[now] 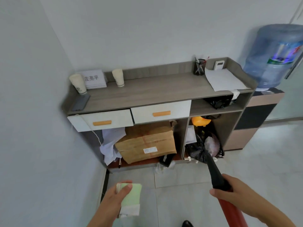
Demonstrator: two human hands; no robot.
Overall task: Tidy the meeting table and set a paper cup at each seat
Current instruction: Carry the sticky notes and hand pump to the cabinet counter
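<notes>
While both hands are full, the left hand (114, 196) closed on a green pack (132, 196) and the right hand (229, 191) wrapped round a red-and-black pole (216, 177), two paper cup stacks (78, 83) (118, 77) stand inverted at eleven o'clock on the desk (155, 89); light, crushable, best pinched gently mid-wall.

Cardboard box (146, 141) under sideboard drawers (161, 112), water bottle (275, 56) at right.

An office corner: a grey sideboard (147, 89) against plain white walls carries a printed name card (92, 78), a pen holder (199, 67), loose paper (225, 80) and paper cups (118, 77), with a water dispenser (277, 54) at its right end.
</notes>
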